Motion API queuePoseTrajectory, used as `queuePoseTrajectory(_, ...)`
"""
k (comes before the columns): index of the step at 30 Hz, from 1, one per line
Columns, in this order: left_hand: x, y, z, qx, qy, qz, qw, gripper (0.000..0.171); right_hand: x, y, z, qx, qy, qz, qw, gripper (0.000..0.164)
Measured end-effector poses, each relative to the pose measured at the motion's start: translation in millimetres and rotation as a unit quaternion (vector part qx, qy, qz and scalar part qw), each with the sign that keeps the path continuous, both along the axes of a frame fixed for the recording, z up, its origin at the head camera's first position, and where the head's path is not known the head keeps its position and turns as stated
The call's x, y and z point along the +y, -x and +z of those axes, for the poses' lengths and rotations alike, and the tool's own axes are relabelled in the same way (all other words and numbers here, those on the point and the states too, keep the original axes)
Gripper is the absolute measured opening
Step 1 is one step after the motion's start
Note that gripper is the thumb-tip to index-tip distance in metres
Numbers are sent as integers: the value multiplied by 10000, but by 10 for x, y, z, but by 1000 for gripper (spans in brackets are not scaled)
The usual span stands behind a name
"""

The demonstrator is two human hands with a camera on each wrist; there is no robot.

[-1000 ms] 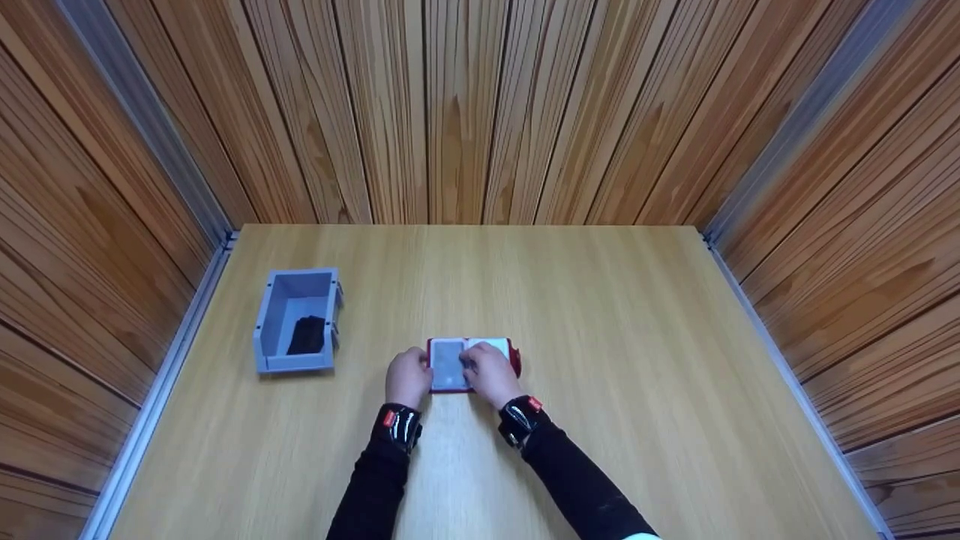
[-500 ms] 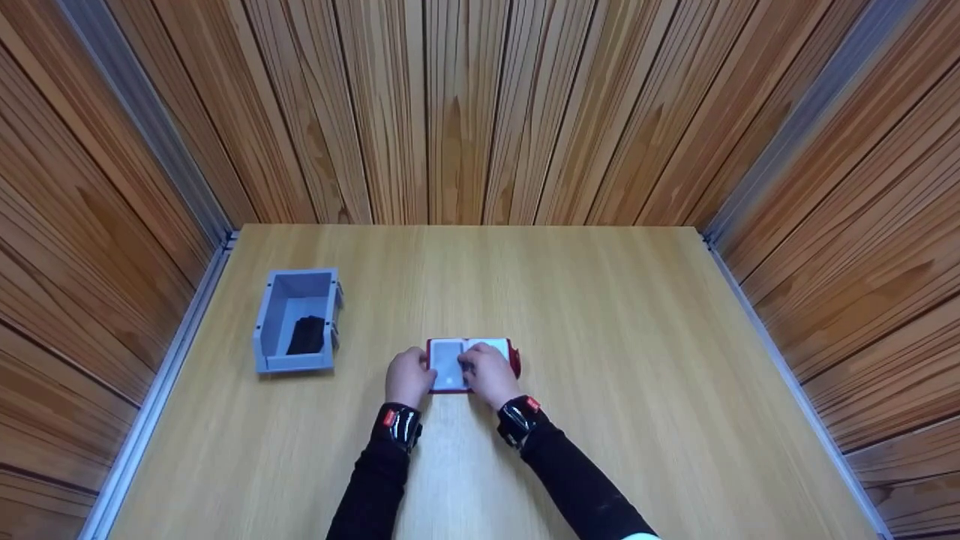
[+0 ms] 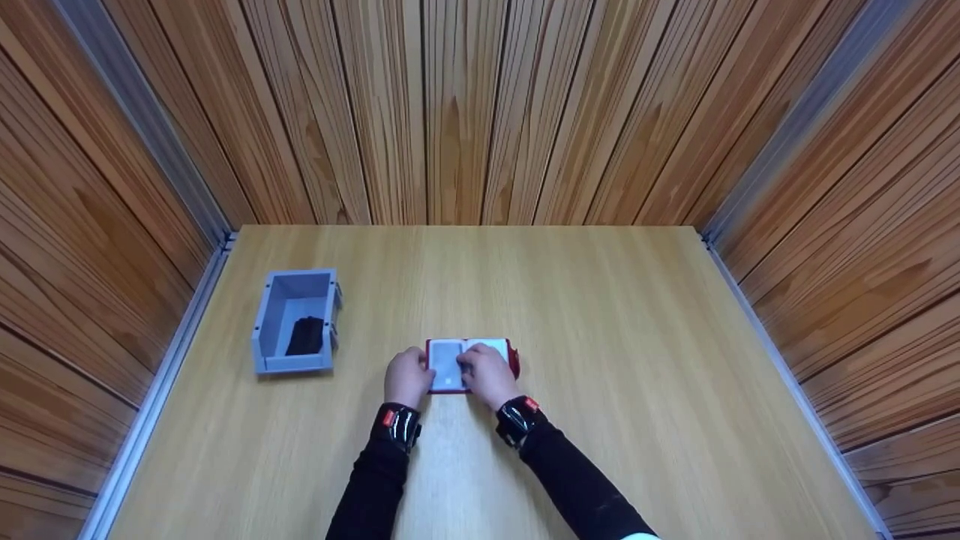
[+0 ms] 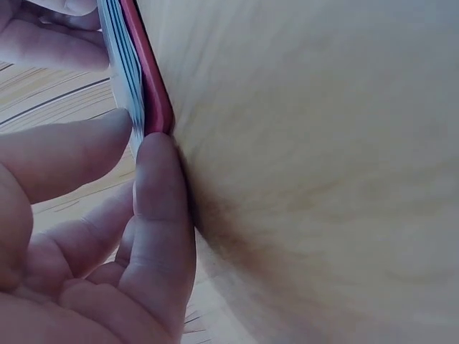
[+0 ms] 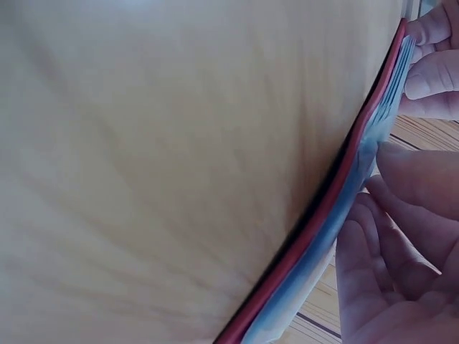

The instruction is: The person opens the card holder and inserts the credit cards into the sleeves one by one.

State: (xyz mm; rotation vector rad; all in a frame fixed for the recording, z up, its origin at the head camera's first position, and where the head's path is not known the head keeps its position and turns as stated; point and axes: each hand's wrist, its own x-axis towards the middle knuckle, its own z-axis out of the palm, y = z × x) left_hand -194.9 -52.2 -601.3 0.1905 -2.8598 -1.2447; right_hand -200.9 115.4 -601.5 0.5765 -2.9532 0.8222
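A red card holder (image 3: pixel 447 366) lies spread like a book on the table, with clear, pale sleeves showing. In the left wrist view its red cover edge (image 4: pixel 148 72) and layered sleeves stand out. My left hand (image 3: pixel 406 377) pinches the left edge, thumb on the sleeves and a finger against the cover. My right hand (image 3: pixel 491 375) is over the middle, near the fold, its thumb and curled fingers pinching at the sleeves. The right wrist view shows that thumb (image 5: pixel 416 175) touching the sleeve edge. Whatever lies between the right fingertips is mostly hidden.
A blue-grey plastic bin (image 3: pixel 294 365) stands at the left of the wooden table (image 3: pixel 600 322), with a dark, folded-looking item (image 3: pixel 305 336) inside. Wood-panelled walls with metal rails enclose the table at the back and sides.
The right fingers have shifted very slightly left over the sleeves. The left hand and the card holder have stayed almost in place.
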Motion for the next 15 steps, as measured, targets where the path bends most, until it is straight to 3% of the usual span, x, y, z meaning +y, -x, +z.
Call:
queuePoseTrajectory(7, -8, -9, 58, -240, 106, -52, 9996, 20, 1, 4, -8, 115, -19, 47, 9999, 28)
queuePoseTrajectory(12, -90, -30, 171, 60, 81, 32, 9999, 27, 1, 2, -8, 201, -23, 31, 9998, 28)
queuePoseTrajectory(15, -190, -35, 293, 52, -92, 140, 9998, 22, -9, 0, -16, 125, -42, -3, 9999, 29)
